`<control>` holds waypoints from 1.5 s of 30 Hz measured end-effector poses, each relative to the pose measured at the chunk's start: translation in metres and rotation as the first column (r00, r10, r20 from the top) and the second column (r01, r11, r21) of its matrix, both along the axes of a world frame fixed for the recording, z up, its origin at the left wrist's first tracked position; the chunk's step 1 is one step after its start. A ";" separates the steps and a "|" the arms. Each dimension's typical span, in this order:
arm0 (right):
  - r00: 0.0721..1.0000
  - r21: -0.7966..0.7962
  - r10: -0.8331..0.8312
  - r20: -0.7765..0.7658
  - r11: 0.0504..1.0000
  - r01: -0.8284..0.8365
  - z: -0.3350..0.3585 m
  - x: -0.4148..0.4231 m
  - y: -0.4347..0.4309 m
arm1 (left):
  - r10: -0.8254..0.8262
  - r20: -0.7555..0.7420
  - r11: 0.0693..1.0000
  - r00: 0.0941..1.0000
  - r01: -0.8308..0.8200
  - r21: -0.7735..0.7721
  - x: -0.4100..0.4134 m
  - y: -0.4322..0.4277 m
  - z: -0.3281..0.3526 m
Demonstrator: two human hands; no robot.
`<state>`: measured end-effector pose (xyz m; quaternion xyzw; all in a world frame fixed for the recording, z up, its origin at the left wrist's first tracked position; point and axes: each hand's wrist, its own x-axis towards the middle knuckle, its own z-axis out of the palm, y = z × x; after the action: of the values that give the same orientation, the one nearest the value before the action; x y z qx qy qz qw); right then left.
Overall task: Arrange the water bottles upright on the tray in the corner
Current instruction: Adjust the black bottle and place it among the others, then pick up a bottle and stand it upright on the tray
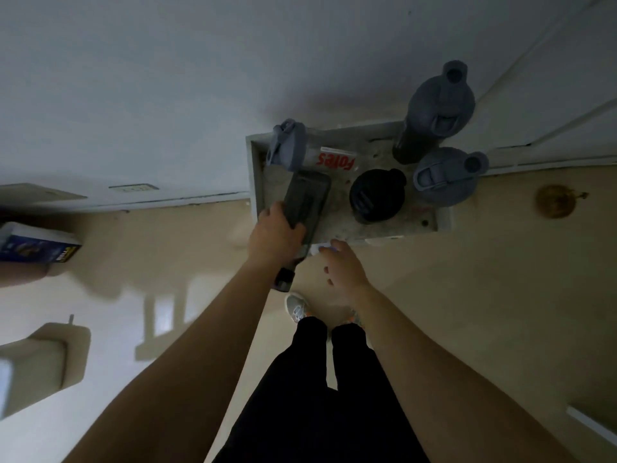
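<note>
Partly hidden dark bottle [305,208], left hand [275,235] gripping

Dim corner: pale walls [167,78], glossy beige floor [467,295].

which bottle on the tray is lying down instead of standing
The clear bottle with red lettering and a grey lid, flat along the back wall of the tray. The black-lidded and two grey-lidded ones stand upright; the left hand holds a dark one.

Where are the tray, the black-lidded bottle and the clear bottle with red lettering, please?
tray [254,175]: head view, on its left wall.
black-lidded bottle [377,195]: head view, on its lid.
clear bottle with red lettering [334,161]: head view, on its label.
</note>
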<state>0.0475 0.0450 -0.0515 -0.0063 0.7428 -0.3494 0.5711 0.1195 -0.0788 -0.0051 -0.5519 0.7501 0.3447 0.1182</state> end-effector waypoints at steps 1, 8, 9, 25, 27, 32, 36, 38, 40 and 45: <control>0.998 -0.021 -0.009 0.061 1.000 0.010 0.001 0.006 -0.011 | -0.025 0.065 0.998 0.998 0.022 0.059 0.002 0.000 -0.005; 0.941 -0.052 -0.197 0.274 0.974 0.220 0.005 0.027 -0.037 | 0.109 0.055 0.971 0.993 -0.118 0.210 0.006 -0.006 -0.012; 0.945 -0.062 -0.208 0.251 0.971 0.231 0.007 0.027 -0.034 | 0.111 0.039 0.970 0.993 -0.116 0.214 0.008 -0.007 -0.007; 0.930 -0.140 -0.337 0.148 0.923 0.357 0.080 -0.003 -0.079 | 0.387 -0.290 0.894 0.875 -0.281 0.348 -0.003 -0.045 0.071; 0.936 -0.144 -0.315 0.156 0.930 0.337 0.088 -0.003 -0.082 | 0.385 -0.276 0.887 0.881 -0.270 0.376 -0.002 -0.052 0.074; 0.984 -0.132 -0.176 0.040 0.975 0.180 0.110 -0.004 -0.081 | 0.498 -0.225 0.753 0.837 -0.289 0.591 0.020 -0.062 0.079; 0.921 -0.224 -0.193 -0.338 0.967 0.120 0.128 -0.032 -0.072 | 0.561 -0.241 0.769 0.792 -0.391 0.505 0.034 -0.085 0.076; 0.864 -0.242 -0.167 -0.475 0.969 0.054 0.135 -0.057 -0.079 | 0.537 -0.256 0.807 0.803 -0.402 0.432 0.031 -0.100 0.072; 0.814 -0.196 -0.041 -0.580 0.976 -0.091 0.131 -0.081 -0.098 | 0.467 -0.269 0.844 0.842 -0.333 0.421 0.015 -0.117 0.071; 0.481 0.296 0.625 -0.615 0.748 -0.594 0.073 -0.122 -0.158 | 0.415 -0.198 0.757 0.888 -0.216 0.617 -0.037 -0.158 0.052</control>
<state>-0.0749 -0.1130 0.0218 -0.3842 0.8534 -0.0803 0.3431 0.0826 -0.2367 0.0466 -0.5452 0.5123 0.6567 0.0949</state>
